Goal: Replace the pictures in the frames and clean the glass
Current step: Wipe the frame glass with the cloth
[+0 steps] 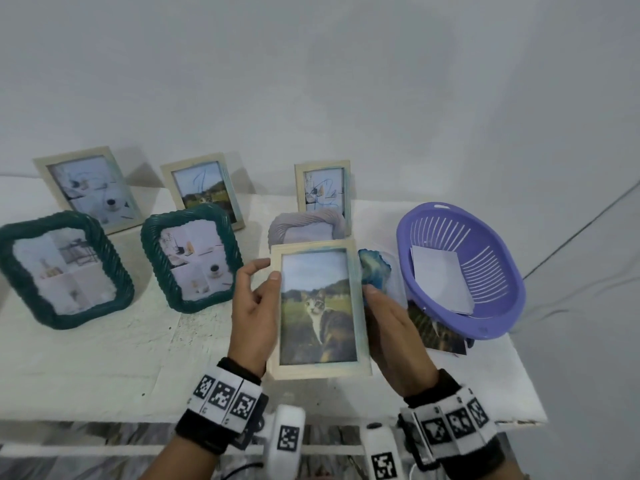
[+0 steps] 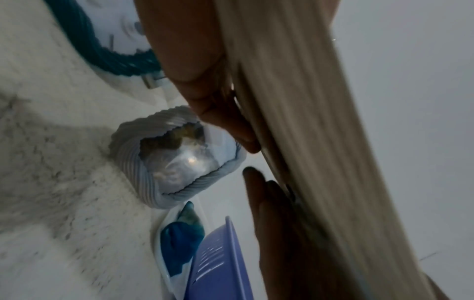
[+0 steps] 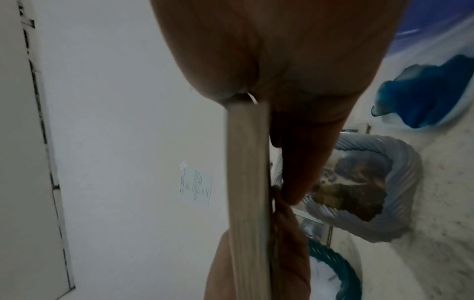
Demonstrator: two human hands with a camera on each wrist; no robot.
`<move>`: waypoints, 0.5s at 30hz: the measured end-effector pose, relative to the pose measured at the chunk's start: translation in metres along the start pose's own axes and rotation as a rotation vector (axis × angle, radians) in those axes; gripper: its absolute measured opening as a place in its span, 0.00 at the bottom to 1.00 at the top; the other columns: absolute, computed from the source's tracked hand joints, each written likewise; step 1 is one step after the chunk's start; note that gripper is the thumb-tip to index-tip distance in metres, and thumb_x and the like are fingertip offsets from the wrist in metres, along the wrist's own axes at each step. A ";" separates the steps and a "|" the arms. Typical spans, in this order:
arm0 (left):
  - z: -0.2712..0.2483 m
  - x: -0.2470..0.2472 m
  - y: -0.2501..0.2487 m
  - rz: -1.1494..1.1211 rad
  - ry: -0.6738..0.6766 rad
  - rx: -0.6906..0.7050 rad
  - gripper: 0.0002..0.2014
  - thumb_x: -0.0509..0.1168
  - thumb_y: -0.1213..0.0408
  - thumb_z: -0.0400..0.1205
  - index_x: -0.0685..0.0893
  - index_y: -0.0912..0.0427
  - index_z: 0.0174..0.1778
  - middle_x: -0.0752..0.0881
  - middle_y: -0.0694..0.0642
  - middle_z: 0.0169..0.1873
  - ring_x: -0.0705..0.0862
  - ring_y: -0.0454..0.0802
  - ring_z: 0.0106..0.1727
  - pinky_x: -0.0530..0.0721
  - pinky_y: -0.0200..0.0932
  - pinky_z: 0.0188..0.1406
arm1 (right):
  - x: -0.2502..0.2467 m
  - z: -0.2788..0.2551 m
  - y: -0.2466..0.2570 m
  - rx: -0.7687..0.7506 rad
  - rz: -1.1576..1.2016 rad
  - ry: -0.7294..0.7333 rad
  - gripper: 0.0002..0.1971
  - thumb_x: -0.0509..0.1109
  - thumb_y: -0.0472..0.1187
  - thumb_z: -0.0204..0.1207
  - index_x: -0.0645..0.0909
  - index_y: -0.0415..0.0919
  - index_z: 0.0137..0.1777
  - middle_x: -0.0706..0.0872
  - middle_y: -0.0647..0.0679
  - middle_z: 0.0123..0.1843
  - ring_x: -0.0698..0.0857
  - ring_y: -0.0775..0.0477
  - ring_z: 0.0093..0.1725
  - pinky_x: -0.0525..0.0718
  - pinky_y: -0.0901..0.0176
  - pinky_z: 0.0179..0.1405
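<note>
While the pale wooden frame [image 1: 318,308] with the cat picture is held up off the surface [image 1: 104,344], glass toward the head camera, it is gripped from both long edges, probably so that no finger lands on the pane. The left hand [image 1: 251,313] has its thumb laid on the front of the left rail and its fingers [image 2: 225,121] curled round the back; the right hand [image 1: 394,337] clasps the right rail the same way, its thumb tip at the front edge and its fingers behind, as the right wrist view shows edge-on. Each grip is thus closed on the frame, not spread.

This hold is judged to serve an inspection: the print sits square behind the glass and no scribbles are seen on it, whereas blue scrawls mark the three pale frames [image 1: 204,190] standing at the back. The blue cloth [image 1: 374,273] is left crumpled in a clear tray just beyond the right hand, within easy reach for wiping. A grey twisted frame [image 1: 306,228] lies flat behind the held one. Loose prints rest in the purple basket [image 1: 498,306] and under its near rim, likely as discards or stock. Two green rope-pattern frames [image 1: 188,258] stand at the left, leaning back on their stands.
</note>
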State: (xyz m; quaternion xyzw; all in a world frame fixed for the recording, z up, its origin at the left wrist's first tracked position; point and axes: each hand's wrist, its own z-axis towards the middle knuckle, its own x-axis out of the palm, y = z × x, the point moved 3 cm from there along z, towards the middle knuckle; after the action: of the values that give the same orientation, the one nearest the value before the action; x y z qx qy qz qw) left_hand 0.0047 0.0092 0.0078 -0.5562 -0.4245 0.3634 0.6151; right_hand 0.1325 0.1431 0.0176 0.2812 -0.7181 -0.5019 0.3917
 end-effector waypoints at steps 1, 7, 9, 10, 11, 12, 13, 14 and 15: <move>-0.002 0.006 0.000 -0.018 0.057 -0.058 0.08 0.59 0.63 0.88 0.75 0.53 0.63 0.91 0.43 0.39 0.88 0.37 0.39 0.86 0.34 0.37 | 0.001 -0.002 -0.003 -0.014 0.050 -0.012 0.20 0.60 0.52 0.85 0.82 0.37 0.60 0.87 0.33 0.57 0.85 0.32 0.57 0.82 0.31 0.60; -0.017 0.029 0.011 -0.029 0.439 -0.263 0.41 0.66 0.28 0.72 0.69 0.41 0.80 0.83 0.46 0.69 0.84 0.45 0.68 0.83 0.53 0.67 | 0.014 -0.012 -0.002 -0.186 -0.130 0.079 0.15 0.54 0.45 0.87 0.79 0.49 0.67 0.87 0.50 0.60 0.86 0.49 0.60 0.86 0.56 0.50; -0.021 0.030 0.009 -0.145 0.440 -0.405 0.48 0.68 0.24 0.65 0.75 0.51 0.77 0.85 0.56 0.67 0.85 0.54 0.66 0.83 0.59 0.66 | 0.018 -0.015 -0.006 -0.247 -0.243 0.140 0.16 0.56 0.46 0.87 0.79 0.49 0.69 0.86 0.49 0.61 0.85 0.46 0.59 0.87 0.50 0.52; -0.022 0.030 0.008 -0.213 0.433 -0.487 0.49 0.69 0.25 0.64 0.77 0.57 0.74 0.85 0.63 0.66 0.85 0.59 0.66 0.84 0.60 0.64 | 0.020 -0.016 -0.008 -0.284 -0.318 0.159 0.17 0.57 0.45 0.86 0.78 0.49 0.70 0.84 0.50 0.63 0.84 0.44 0.59 0.86 0.47 0.54; -0.023 0.030 0.007 -0.264 0.434 -0.554 0.51 0.72 0.27 0.63 0.78 0.61 0.73 0.82 0.69 0.68 0.83 0.64 0.68 0.83 0.62 0.66 | 0.021 -0.017 -0.009 -0.328 -0.399 0.164 0.17 0.60 0.43 0.84 0.78 0.50 0.71 0.82 0.51 0.64 0.83 0.45 0.59 0.86 0.47 0.55; -0.024 0.029 0.007 -0.284 0.444 -0.587 0.51 0.75 0.28 0.63 0.78 0.62 0.74 0.79 0.72 0.70 0.79 0.69 0.71 0.79 0.66 0.70 | 0.022 -0.018 -0.011 -0.365 -0.461 0.160 0.18 0.63 0.41 0.82 0.77 0.53 0.71 0.80 0.52 0.65 0.83 0.45 0.58 0.86 0.51 0.53; -0.025 0.028 0.006 -0.283 0.452 -0.591 0.51 0.76 0.29 0.62 0.78 0.61 0.74 0.78 0.72 0.71 0.76 0.71 0.74 0.74 0.69 0.74 | 0.023 -0.018 -0.013 -0.391 -0.512 0.147 0.20 0.65 0.39 0.80 0.75 0.56 0.71 0.79 0.53 0.65 0.82 0.46 0.57 0.86 0.55 0.52; -0.025 0.028 0.005 -0.265 0.451 -0.569 0.50 0.76 0.29 0.62 0.79 0.60 0.74 0.79 0.71 0.71 0.77 0.69 0.73 0.72 0.69 0.75 | 0.023 -0.017 -0.014 -0.402 -0.547 0.138 0.23 0.67 0.38 0.79 0.74 0.59 0.71 0.78 0.55 0.64 0.81 0.47 0.56 0.85 0.58 0.50; -0.024 0.026 0.003 -0.249 0.451 -0.540 0.48 0.75 0.30 0.63 0.80 0.60 0.72 0.82 0.68 0.68 0.81 0.64 0.70 0.75 0.66 0.74 | 0.023 -0.017 -0.015 -0.406 -0.579 0.127 0.25 0.69 0.39 0.78 0.72 0.60 0.72 0.78 0.56 0.64 0.81 0.48 0.55 0.85 0.58 0.49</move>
State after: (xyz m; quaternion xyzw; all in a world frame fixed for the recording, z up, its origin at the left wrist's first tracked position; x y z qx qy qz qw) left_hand 0.0372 0.0248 0.0073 -0.7087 -0.4231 0.0293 0.5638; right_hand 0.1344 0.1113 0.0133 0.4201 -0.4685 -0.7061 0.3249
